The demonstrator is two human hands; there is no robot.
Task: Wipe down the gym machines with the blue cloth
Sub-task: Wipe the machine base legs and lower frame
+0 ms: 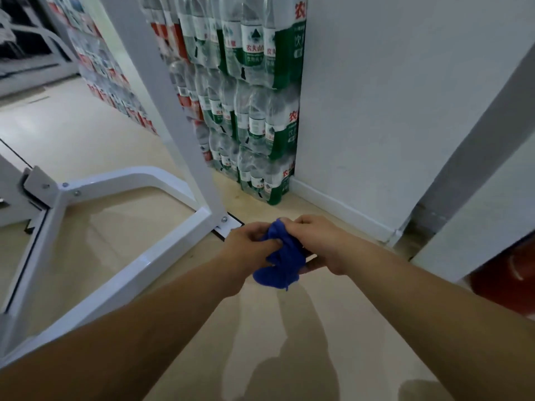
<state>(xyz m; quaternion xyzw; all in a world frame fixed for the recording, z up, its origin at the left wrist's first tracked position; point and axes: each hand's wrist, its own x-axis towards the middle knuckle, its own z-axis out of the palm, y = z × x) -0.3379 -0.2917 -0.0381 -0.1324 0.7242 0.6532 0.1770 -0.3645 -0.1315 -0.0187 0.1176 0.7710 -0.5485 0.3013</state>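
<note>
My two bare forearms reach out from 6 o'clock over the pale floor (86,134), and both my hands meet in front of me around the cloth (279,260). My left hand (247,248) is closed on the cloth's left side, fingers pinching into the bunched blue fabric. My right hand (317,241) is closed over its top and right side. The cloth hangs crumpled between them, its lower end drooping free above the floor, touching no machine.

Just past my left hand, at 11 o'clock, the white machine frame (127,264) has its foot corner on the floor, with an upright post rising from it. Farther off at 12 o'clock, shrink-wrapped packs of water bottles (260,111) are stacked against the white wall (390,96). At 2 o'clock another white beam (474,146) slants upward.
</note>
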